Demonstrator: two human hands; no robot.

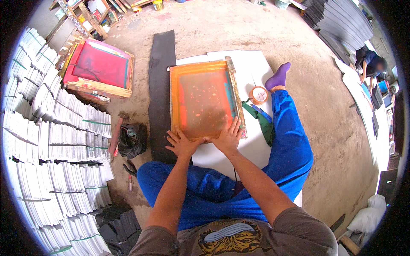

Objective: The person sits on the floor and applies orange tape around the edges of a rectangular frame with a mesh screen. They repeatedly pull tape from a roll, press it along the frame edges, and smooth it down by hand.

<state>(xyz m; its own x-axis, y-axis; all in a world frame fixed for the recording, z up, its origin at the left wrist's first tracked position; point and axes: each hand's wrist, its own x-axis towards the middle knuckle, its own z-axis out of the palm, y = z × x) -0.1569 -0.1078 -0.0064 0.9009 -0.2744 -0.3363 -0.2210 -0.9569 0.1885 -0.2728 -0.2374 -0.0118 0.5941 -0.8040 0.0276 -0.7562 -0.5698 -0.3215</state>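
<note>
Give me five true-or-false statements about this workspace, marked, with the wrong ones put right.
1. The left hand and right hand are at the near edge of the orange-rimmed screen. True.
2. The tape roll lies left of that screen. False: the tape roll lies to its right.
3. The trousers are blue. True.
4. The visible sock is yellow. False: the sock is purple.
5. The pink screen is left of the black strip. True.
</note>
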